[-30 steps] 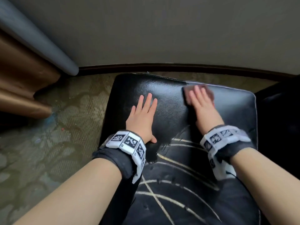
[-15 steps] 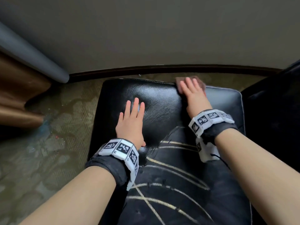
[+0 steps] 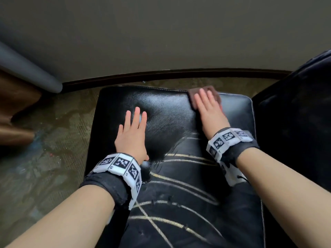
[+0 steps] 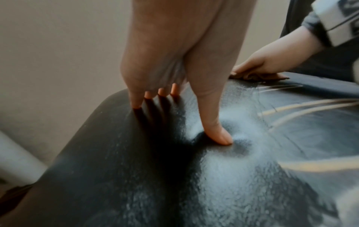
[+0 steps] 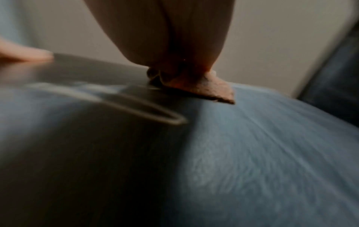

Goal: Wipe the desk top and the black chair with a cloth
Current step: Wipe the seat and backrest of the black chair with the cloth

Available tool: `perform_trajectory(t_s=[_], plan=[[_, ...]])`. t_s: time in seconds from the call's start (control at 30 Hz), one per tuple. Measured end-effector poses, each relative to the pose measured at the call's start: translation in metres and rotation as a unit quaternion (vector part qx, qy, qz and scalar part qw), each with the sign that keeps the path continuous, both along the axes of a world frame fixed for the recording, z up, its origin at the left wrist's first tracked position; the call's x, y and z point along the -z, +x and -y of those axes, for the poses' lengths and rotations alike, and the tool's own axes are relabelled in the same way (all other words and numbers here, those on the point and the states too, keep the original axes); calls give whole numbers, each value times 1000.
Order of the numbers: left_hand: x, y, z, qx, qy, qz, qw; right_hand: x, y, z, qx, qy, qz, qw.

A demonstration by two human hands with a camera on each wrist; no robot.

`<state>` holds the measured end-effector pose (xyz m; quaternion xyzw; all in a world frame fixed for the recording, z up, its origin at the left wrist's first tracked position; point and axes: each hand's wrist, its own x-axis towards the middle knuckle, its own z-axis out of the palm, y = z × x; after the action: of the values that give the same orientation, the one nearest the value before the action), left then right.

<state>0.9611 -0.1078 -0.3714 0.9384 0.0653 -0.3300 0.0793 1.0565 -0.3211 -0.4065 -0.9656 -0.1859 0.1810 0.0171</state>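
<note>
The black leather chair seat (image 3: 170, 111) fills the middle of the head view, with pale curved lines on its near half. My left hand (image 3: 131, 133) lies flat on the seat's left part, fingers straight and pressing into the cushion (image 4: 213, 161); the thumb (image 4: 217, 132) dents the leather. My right hand (image 3: 208, 108) presses a small brown cloth (image 3: 192, 94) flat against the seat near its far edge. The cloth (image 5: 209, 90) pokes out from under the right hand's fingers and is also seen beneath that hand (image 4: 272, 61) in the left wrist view.
A wall with a dark baseboard (image 3: 161, 76) runs just behind the chair. Patterned carpet (image 3: 44, 149) lies to the left, with a grey post (image 3: 30, 70) and brown wooden furniture (image 3: 16, 104). A black backrest or other black furniture (image 3: 300, 113) stands at the right.
My right hand has slid the cloth from mid-seat out toward the far edge. The left hand has stayed flat on the seat.
</note>
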Motion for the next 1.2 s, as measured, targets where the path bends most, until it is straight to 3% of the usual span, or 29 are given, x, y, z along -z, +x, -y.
perform_trajectory(t_s=[0.07,0.13,0.23,0.3,0.37,0.4,0.5,0.63,0.73,0.83,0.9,0.97,1.07,1.2], plan=[[1,0,1,-1,1,3,1000,0,10,8,142,-17,7,990],[2,0,2,-2,5,7,1000,0,7,-7,212,-16,20,977],[3,0,2,-2,9,7,1000,-1,-11,-29,145,-22,5,989],[3,-1,1,-2,9,6,1000,-6,-15,-17,47,-2,4,999],[3,-1,0,1,9,4,1000,-9,-4,12,4,8,-1,1000],[4,-1,0,4,12,2,1000,-11,3,26,27,0,-1,1000],[4,0,1,8,22,-2,1000,-13,20,51,201,-22,-6,979],[3,1,4,10,31,2,999,-8,19,25,316,-22,-10,949],[5,0,4,12,39,5,999,-3,2,-2,252,-16,-10,968],[6,0,1,5,28,6,1000,-2,-3,20,141,-14,4,990],[5,-1,0,4,21,4,1000,-6,5,51,176,-17,-17,984],[6,0,0,2,22,4,1000,-11,10,68,274,-26,-29,961],[5,1,4,4,31,6,999,-10,7,52,344,-24,-25,938],[4,0,7,6,45,13,999,-7,-16,14,265,-9,-6,964]])
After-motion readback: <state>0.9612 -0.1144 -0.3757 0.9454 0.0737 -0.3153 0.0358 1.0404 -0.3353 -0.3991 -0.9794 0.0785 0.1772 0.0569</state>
